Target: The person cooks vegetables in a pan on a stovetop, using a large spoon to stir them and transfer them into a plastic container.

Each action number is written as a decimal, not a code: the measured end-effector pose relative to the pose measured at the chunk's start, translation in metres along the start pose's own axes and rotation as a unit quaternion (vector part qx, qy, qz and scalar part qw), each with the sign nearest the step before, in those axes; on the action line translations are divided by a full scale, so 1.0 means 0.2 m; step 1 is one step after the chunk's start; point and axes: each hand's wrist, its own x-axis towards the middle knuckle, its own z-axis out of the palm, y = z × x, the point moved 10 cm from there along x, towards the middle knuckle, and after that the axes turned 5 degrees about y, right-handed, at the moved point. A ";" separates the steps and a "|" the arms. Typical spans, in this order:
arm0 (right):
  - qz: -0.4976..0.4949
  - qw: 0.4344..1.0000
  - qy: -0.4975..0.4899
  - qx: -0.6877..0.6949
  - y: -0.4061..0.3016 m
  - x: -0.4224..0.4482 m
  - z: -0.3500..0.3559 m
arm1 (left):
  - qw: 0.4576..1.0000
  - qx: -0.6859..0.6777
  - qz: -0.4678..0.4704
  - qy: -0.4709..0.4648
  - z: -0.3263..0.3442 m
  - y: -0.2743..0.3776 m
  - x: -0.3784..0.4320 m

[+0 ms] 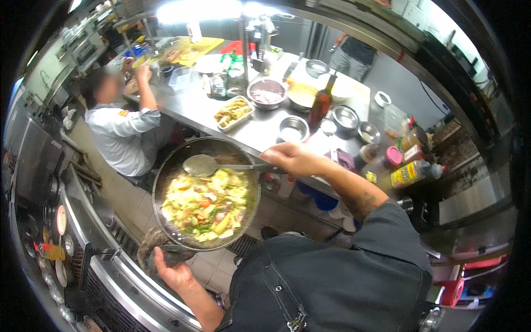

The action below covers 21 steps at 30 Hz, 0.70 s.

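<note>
A dark wok (171, 166) hangs in front of me over the floor, between the steel counter and the cooking range. In it lies a stir-fry of pale yellow-green vegetable pieces (203, 203) with red and green bits. My left hand (176, 272) grips the wok's near edge through a dark, worn cloth (151, 245); the hold itself is partly hidden. My right hand (292, 158) is closed around the handle of a metal cooking ladle (200, 165). The ladle's bowl rests inside the wok's far part, above the food.
A steel counter (191, 106) carries a tray of fried pieces (233, 113), metal bowls (293, 128), a dark bottle (322, 101) and several sauce containers (408, 174). A co-worker (120, 133) works at its left. The range (137, 286) lies low left. Another person (354, 54) stands behind the counter.
</note>
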 end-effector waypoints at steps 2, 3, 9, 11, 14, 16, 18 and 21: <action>0.044 0.990 0.084 0.103 0.11 0.06 -0.18 | 0.999 -0.034 -0.025 -0.001 0.06 -0.05 0.05; 0.047 0.980 0.138 0.135 0.19 0.08 -0.25 | 0.999 -0.039 -0.024 -0.005 0.10 -0.06 0.06; 0.099 0.974 0.192 0.065 0.74 0.30 -0.05 | 0.997 -0.077 0.013 0.028 -0.11 0.14 0.03; 0.170 0.957 0.177 0.156 1.03 0.28 0.03 | 0.995 -0.063 0.035 0.061 -0.17 0.17 -0.05; 0.175 0.961 0.175 0.125 1.40 0.35 0.09 | 0.989 -0.063 0.072 0.109 -0.25 0.15 -0.10; 0.176 0.975 0.074 0.116 1.45 0.52 0.32 | 0.978 -0.102 0.149 0.101 -0.20 0.23 -0.19; 0.160 0.983 0.009 0.093 1.47 0.63 0.47 | 0.964 -0.117 0.193 0.139 -0.28 0.20 -0.30; 0.179 0.979 -0.069 0.061 1.55 0.87 0.69 | 0.935 -0.143 0.268 0.181 -0.41 0.19 -0.41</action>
